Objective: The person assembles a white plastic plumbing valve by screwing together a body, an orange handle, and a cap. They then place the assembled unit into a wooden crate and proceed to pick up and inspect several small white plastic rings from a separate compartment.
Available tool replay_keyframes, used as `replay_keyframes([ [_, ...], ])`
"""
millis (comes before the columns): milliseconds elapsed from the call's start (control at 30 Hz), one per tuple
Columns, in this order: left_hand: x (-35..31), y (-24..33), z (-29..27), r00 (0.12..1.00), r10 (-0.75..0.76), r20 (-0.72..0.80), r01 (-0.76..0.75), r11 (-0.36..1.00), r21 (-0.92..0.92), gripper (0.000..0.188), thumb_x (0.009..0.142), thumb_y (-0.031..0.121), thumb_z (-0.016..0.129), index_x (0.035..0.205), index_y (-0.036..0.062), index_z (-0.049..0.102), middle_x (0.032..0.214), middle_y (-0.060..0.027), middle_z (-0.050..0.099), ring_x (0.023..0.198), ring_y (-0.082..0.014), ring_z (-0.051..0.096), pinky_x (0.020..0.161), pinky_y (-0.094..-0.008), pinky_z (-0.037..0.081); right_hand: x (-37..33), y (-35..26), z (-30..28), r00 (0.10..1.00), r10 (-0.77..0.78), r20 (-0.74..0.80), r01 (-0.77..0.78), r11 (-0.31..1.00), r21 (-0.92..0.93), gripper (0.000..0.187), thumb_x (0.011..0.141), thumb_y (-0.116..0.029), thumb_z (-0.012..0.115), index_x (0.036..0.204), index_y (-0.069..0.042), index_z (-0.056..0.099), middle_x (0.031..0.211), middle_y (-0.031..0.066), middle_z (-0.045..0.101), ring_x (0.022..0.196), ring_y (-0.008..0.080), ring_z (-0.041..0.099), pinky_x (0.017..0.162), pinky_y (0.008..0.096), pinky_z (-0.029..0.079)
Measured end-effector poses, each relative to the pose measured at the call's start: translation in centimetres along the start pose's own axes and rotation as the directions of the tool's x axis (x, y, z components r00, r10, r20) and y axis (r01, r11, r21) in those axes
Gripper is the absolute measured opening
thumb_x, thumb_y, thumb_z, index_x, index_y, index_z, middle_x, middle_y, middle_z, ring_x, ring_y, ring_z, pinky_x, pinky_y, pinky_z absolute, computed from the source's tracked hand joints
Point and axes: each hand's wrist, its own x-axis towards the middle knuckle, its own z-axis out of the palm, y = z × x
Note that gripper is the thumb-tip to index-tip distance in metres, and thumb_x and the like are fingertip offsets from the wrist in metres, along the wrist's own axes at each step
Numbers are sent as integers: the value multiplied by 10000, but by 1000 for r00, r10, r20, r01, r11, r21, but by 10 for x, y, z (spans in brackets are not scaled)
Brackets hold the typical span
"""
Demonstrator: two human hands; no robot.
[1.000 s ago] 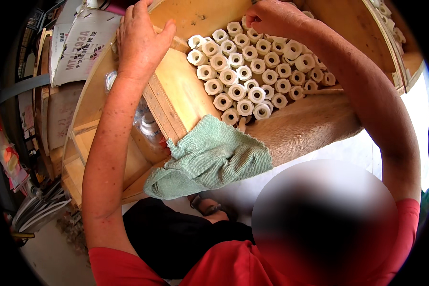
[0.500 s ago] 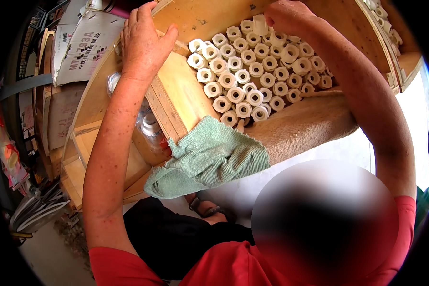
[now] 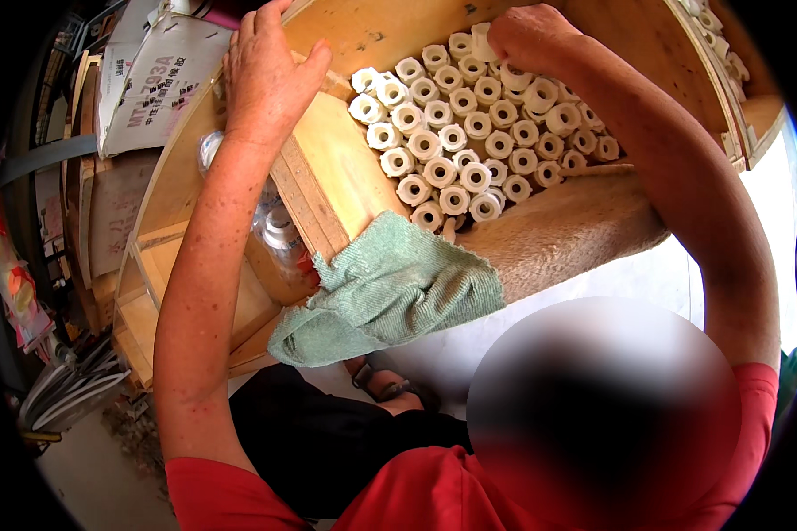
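My left hand (image 3: 270,75) lies over the upper left rim of a wooden box (image 3: 345,40), with its fingers stretched out and its thumb apart. Inside the box, several white plastic pipe fittings (image 3: 452,137) stand packed in rows, most with their round holes facing up. Over the far rows my right hand (image 3: 533,40) is closed, knuckles up. A taller white fitting (image 3: 483,42) is right beside its curled fingers. The fingertips are hidden, so I cannot tell what they hold.
A green cloth (image 3: 398,292) hangs over the box's near edge beside a brown padded strip (image 3: 567,232). A wooden divider (image 3: 341,164) separates the fittings from a compartment with a clear plastic bottle (image 3: 279,234). A cardboard carton (image 3: 155,88) stands at the left; more fittings (image 3: 722,49) lie far right.
My right hand has shifted slightly left and down over the far rows, closer to the taller fitting. My left hand stays in place on the rim.
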Motion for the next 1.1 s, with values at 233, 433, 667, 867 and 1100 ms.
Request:
replay_keyframes([
  [233, 3, 8, -3, 1000, -19, 17, 19, 1000, -22, 535, 785, 242, 702, 1244, 47, 509, 1179, -148, 552, 1117, -308, 534, 970, -415, 420, 1, -30, 21, 972, -161, -173, 205, 937, 282, 175, 701, -130, 675, 870, -137, 720, 872, 51, 696, 879, 243, 661, 773, 389, 523],
  [433, -2, 18, -8, 997, -80, -20, 79, 995, -59, 581, 683, 87, 726, 1203, 52, 470, 1127, -172, 530, 1112, -360, 508, 953, -431, 419, -6, -65, 26, 970, -233, 74, 190, 909, 372, 206, 750, -180, 648, 939, -146, 723, 951, 61, 704, 919, 222, 663, 818, 386, 512],
  [667, -2, 18, -7, 998, -61, -22, 59, 995, -77, 579, 677, 89, 730, 1196, 51, 475, 1130, -170, 528, 1119, -355, 501, 960, -430, 412, 1, -58, 31, 970, -200, 136, 142, 925, 353, 134, 744, -130, 602, 799, -86, 716, 824, 88, 701, 797, 236, 672, 719, 397, 517],
  [867, 0, 13, -5, 999, -38, -19, 38, 998, -47, 557, 713, 140, 721, 1211, 51, 488, 1147, -164, 536, 1119, -340, 512, 962, -425, 414, 0, -62, 26, 959, -210, 192, 136, 931, 338, 86, 664, -49, 613, 638, -18, 689, 709, 129, 678, 717, 262, 661, 635, 427, 502],
  [1100, 1, 1, 0, 1000, 9, -4, -9, 1000, -17, 520, 780, 240, 709, 1222, 46, 514, 1148, -159, 559, 1096, -321, 539, 956, -414, 426, 3, -26, -1, 936, 165, -310, 4, 879, 477, 199, 820, -135, 549, 909, -86, 721, 903, 128, 704, 880, 277, 678, 744, 395, 538],
])
